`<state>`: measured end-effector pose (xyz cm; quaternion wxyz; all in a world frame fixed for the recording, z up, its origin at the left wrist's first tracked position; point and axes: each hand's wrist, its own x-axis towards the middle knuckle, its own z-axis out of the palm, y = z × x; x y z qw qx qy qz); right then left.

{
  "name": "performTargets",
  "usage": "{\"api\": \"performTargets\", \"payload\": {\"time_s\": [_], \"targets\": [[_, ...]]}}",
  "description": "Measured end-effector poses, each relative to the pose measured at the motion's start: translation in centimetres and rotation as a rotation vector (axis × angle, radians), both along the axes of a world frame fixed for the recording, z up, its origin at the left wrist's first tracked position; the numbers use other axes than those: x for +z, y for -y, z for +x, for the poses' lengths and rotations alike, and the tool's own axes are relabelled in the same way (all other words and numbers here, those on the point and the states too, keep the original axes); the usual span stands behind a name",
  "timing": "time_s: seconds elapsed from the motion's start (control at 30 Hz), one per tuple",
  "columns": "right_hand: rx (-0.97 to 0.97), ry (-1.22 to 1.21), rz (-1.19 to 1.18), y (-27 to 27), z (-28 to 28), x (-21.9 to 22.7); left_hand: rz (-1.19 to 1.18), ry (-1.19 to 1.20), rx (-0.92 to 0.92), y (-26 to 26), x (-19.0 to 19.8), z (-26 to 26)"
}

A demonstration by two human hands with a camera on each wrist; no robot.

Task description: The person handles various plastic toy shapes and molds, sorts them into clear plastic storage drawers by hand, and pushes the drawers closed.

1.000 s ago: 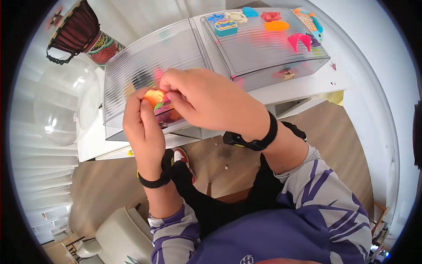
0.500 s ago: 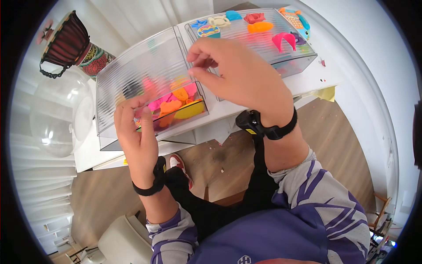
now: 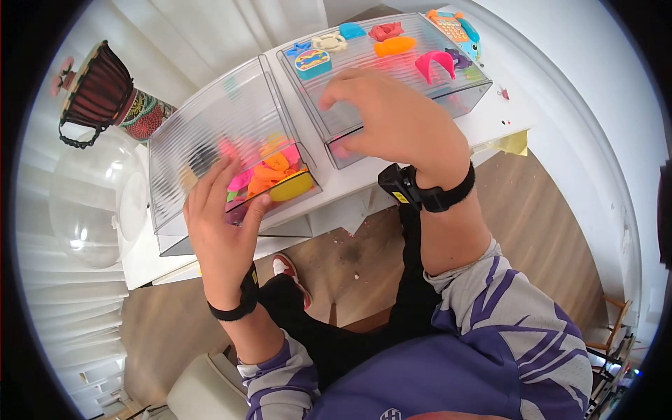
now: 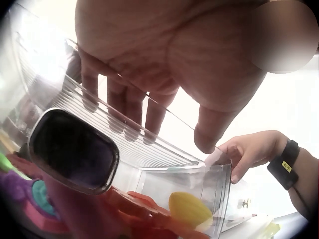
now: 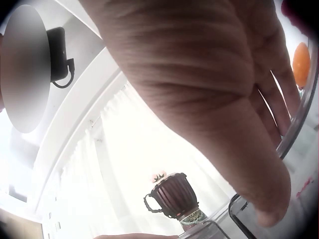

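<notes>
My left hand (image 3: 222, 227) lies at the front of the left clear box (image 3: 164, 210), fingers extended over its ribbed lid and thumb by the front edge; it holds nothing. In the left wrist view, the left hand's fingers (image 4: 124, 107) reach across the lid. Inside the box are orange pieces (image 3: 269, 171), pink pieces and a yellow piece (image 3: 290, 187). My right hand (image 3: 402, 119) is over the front left part of the right clear box (image 3: 462, 105), fingers bent loosely and empty. From the right wrist, the right hand (image 5: 214, 94) appears beside a clear edge (image 5: 301, 117).
On the right box's lid are a blue-green tub (image 3: 313, 65), an orange piece (image 3: 395, 47), a pink arch (image 3: 435, 67) and several other shapes. A toy phone (image 3: 458, 29) stands behind it. At the left are a drum (image 3: 98, 87) and a transparent balloon (image 3: 87, 203).
The orange piece held between both hands has left them. My right hand has moved right to the right box, and my left hand has spread over the left box's front. The camera view has shifted.
</notes>
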<state>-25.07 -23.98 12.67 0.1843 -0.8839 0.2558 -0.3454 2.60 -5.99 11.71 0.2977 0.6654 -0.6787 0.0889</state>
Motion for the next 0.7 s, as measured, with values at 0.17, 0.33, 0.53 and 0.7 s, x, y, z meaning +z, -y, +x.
{"api": "performTargets", "payload": {"time_s": [0.17, 0.33, 0.53, 0.7], "targets": [[-0.003, -0.063, 0.046, -0.1, 0.0, 0.3, -0.027, -0.069, 0.011, 0.2, -0.5, 0.3], [-0.037, -0.043, 0.054, -0.4, -0.3, 0.0, -0.102, -0.079, 0.043, 1.0, -1.4, 0.4], [-0.159, -0.052, 0.119, -1.0, -3.2, 2.9, -0.154, -0.242, 0.088, 1.8, -2.0, 0.6], [-0.312, -0.187, 0.344, -1.3, -7.1, 4.8, -0.200, -0.247, 0.082, 2.6, -1.8, -0.1]]}}
